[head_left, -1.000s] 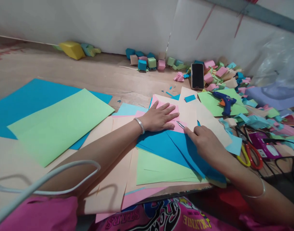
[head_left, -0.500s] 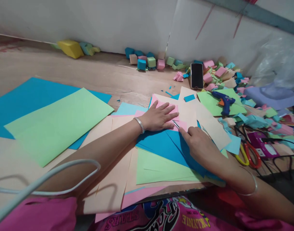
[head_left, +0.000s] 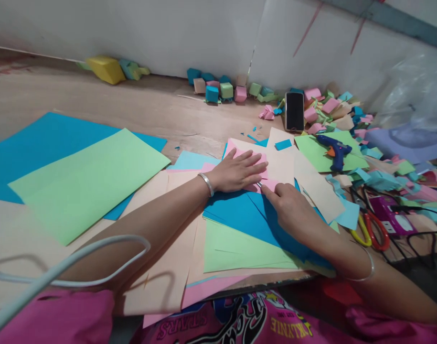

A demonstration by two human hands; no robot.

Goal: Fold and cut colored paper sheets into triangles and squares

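Observation:
My left hand (head_left: 238, 171) lies flat with its fingers spread, pressing on a pink paper piece (head_left: 233, 144). Close to its thumb, my right hand (head_left: 290, 205) is closed around a slim pointed metal tool (head_left: 260, 184). The silver tip shows beside the left thumb, over the pink paper; the rest is hidden in the grip. Under the hands, a dark blue sheet (head_left: 232, 210) rests on light green sheets (head_left: 236, 251). Cream paper (head_left: 281, 165) lies just beyond the fingers, with a small blue rectangle (head_left: 283, 145) on it.
On the left lies a large green sheet (head_left: 89, 186) over blue paper (head_left: 49, 138). Small paper cubes (head_left: 211, 94) line the wall. At right are a phone (head_left: 294, 112), a glue gun (head_left: 333, 150), scissors (head_left: 378, 231) and a purple box (head_left: 390, 215) with black cords. A white cable (head_left: 107, 246) crosses the lower left.
My right hand has slid slightly left and away from me, bringing the tool's tip closer in by the left thumb. The left hand stays flat in place.

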